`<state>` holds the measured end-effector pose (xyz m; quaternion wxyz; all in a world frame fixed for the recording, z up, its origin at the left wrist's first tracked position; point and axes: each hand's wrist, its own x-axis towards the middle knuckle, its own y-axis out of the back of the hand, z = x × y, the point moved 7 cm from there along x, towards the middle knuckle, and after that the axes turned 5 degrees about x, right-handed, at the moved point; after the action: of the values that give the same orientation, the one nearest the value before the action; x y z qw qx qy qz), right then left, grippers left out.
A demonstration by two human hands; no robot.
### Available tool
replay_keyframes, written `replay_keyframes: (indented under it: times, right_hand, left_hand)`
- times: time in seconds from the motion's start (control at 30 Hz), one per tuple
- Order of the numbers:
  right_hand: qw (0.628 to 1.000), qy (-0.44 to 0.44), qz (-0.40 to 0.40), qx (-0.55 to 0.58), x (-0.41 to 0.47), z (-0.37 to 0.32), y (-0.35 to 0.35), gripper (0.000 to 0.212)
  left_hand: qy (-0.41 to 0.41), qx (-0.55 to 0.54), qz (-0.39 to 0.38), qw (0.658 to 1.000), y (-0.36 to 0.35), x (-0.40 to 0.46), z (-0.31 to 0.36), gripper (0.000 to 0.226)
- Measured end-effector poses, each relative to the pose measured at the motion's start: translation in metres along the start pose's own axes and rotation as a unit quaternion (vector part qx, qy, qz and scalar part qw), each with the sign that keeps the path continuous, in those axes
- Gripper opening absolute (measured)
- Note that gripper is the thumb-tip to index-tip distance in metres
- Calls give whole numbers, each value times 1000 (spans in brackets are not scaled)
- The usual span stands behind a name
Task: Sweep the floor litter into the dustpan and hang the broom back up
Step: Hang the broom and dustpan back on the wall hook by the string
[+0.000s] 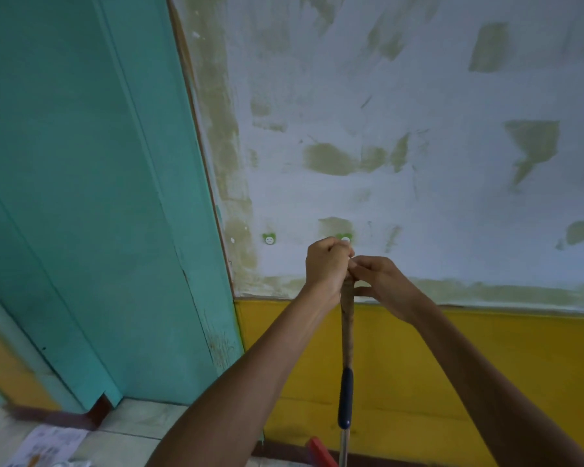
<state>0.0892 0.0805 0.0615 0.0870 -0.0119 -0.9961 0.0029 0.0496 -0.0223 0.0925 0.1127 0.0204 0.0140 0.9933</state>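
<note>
Left hand [326, 264] and right hand [383, 286] both grip the top of an upright brown-and-blue broom handle [347, 335] beside a green frog-shaped wall hook [345, 238].

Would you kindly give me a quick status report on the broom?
Both hands, left and right, gripping broom handle top. Handle upright at the green wall hook; hooked or not, cannot tell. Second hook free. Nothing in the way.

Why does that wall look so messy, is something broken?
The paint looks damaged: the pale wall has olive patches where paint has come off. Some printed paper also lies on the floor tiles by the teal door, maybe leftover litter. Both hands hold the broom handle up by a green hook.
</note>
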Motion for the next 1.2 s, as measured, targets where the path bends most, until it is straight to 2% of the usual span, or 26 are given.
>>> replay_keyframes:
  times: [0.07, 0.17, 0.3, 0.43, 0.63, 0.87, 1.03, 1.13, 1.2]
  right_hand:
    - [999, 15, 33, -39, 6, -1, 10, 21]
    - [995, 17, 87, -35, 17, 1, 33, 16]
    - [995, 6, 85, -54, 39, 10, 50, 18]
    - [990, -13, 119, -73, 65, 30, 69, 15]
    - [969, -15, 205, -139, 98, 63, 92, 15]
    - [927, 18, 301, -225, 121, 79, 95, 30]
    - [925, 1, 299, -235, 122, 95, 95, 32]
    - [929, -13, 282, -237, 117, 113, 86, 41]
    - [933, -12, 274, -234, 116, 119, 81, 36]
  left_hand:
    - [21, 10, 0, 1000, -1, 9, -4, 28]
    - [47, 26, -8, 999, -3, 26, -10, 21]
    - [66, 35, -15, 997, -12, 55, -21, 21]
    - [74, 62, -16, 995, -20, 88, -38, 20]
    - [48, 141, -1, 989, -30, 130, -64, 25]
    - [-74, 258, 122, 956, -34, 147, -71, 21]
    - [-51, 282, 133, 949, -32, 151, -85, 20]
    - [-19, 258, 119, 959, -38, 148, -101, 16]
    - [-5, 239, 109, 965, -44, 148, -108, 19]
